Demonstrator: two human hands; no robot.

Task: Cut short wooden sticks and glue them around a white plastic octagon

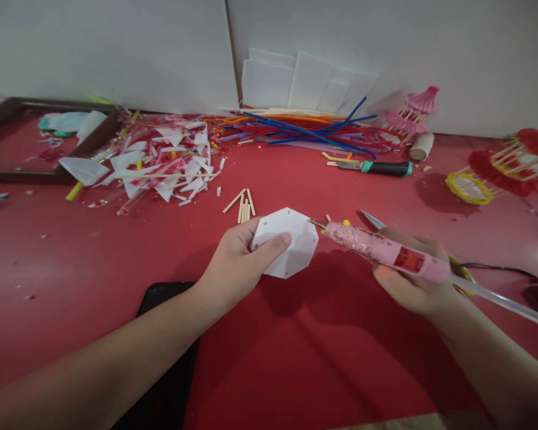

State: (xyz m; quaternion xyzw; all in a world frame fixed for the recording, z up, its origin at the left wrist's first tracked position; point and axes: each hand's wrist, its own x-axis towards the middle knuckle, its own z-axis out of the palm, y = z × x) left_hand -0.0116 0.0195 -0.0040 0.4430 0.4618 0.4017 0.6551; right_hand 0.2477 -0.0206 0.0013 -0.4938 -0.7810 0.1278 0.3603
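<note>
My left hand (237,263) grips a white eight-sided foam piece (291,257) by its left side, thumb flat on its face. Small round holes sit near the piece's corners. In my right hand (412,275) is a pink hot glue gun (367,248), its fingers closed around the underside. The gun's dark nozzle is at the hole by the piece's upper right corner; whether it touches cannot be told. A clear glue stick (497,298) runs out of the gun's back end. Just beyond my left hand lie several short wooden sticks (245,209).
Scraps and plastic wrappers (161,161) heap at the back left beside a dark wooden frame (67,173). Pipe cleaners (305,131), a utility knife (385,168) and scissors (371,219) lie beyond my hands. Red stick-and-paper models (488,167) stand right. A black flat object (165,358) lies under my left forearm.
</note>
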